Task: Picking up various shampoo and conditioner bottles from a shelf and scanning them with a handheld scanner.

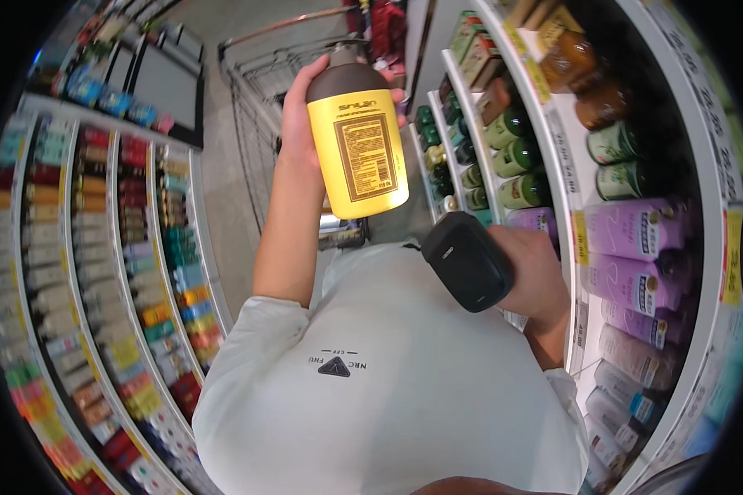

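Note:
My left hand [303, 117] grips a yellow plastic pump bottle [362, 154] with a dark brown shoulder, its fingers wrapped around the brown upper part. The bottle's printed back label faces the camera, and its base points towards my chest. In my right hand [535, 272] is a black handheld device [469, 261] with rounded ends, lower and to the right of the bottle. The two held things do not touch. The exact kind of device cannot be told. My white T-shirt [384, 383] fills the lower middle of the view.
Shelves of bottles [93, 266] run along the left. On the right, a white shelf edge [554, 161] fronts green bottles [523, 192], purple bottles [631, 229] and brown containers [566, 62], close to my right hand. A wire shopping cart [260, 68] stands beyond my left hand.

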Demonstrator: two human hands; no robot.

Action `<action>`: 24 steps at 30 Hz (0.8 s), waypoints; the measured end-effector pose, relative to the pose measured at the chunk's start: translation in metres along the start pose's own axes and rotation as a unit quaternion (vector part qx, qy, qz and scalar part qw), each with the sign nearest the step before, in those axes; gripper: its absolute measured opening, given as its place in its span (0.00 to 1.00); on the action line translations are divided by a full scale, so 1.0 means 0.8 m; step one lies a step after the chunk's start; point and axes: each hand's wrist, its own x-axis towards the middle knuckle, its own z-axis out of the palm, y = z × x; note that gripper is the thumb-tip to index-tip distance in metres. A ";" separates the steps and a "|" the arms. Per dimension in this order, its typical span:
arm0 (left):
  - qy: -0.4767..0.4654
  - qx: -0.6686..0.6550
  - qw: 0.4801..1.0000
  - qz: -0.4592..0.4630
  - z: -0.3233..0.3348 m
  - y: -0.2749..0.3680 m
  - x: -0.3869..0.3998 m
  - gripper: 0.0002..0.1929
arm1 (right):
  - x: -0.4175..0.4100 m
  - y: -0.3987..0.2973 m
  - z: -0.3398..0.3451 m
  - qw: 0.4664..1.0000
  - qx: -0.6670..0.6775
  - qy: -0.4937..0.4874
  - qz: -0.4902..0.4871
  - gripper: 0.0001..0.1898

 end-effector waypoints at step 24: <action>0.114 0.043 0.992 0.038 -0.154 0.129 -0.146 0.24 | 0.174 -0.051 0.073 0.977 0.001 -0.191 -0.090 0.19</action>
